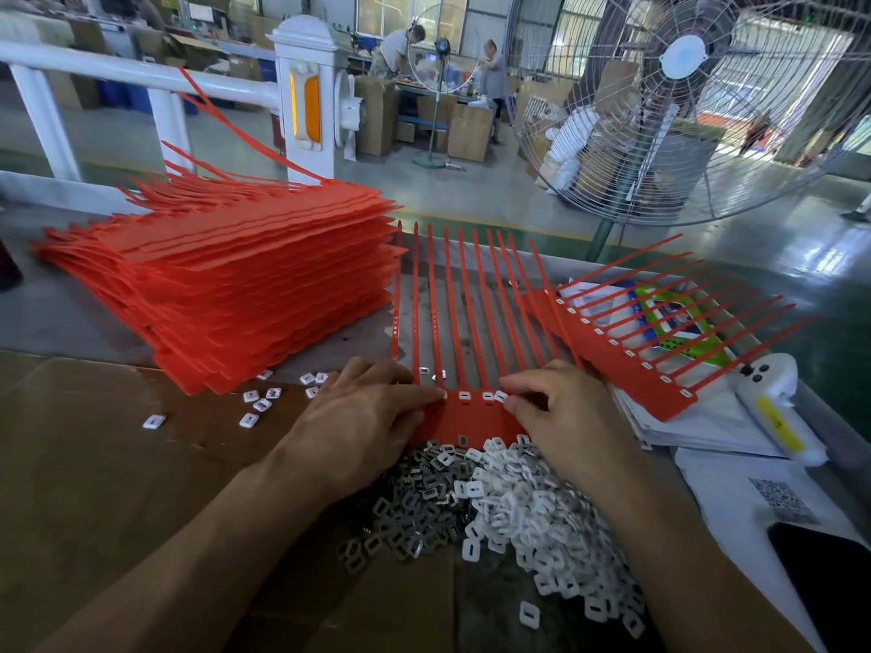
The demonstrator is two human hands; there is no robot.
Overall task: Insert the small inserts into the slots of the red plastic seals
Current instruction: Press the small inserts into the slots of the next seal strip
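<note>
A red strip of joined seals [471,419] lies in front of me, its long tails fanning away toward the table's far edge. White inserts sit in two of its slots [464,395]. My left hand [363,417] presses down on the strip's left part, fingertips at a slot. My right hand [561,412] pinches a white insert [500,396] over a slot further right. A heap of white plastic inserts [532,516] and grey metal inserts [410,501] lies just below the strip.
A tall stack of red seal strips [226,285] stands at the left. A second strip with inserts [627,360] lies on papers at the right, beside a white device [773,402] and a phone [829,577]. Loose inserts [257,405] dot the cardboard. A big fan [683,96] stands behind.
</note>
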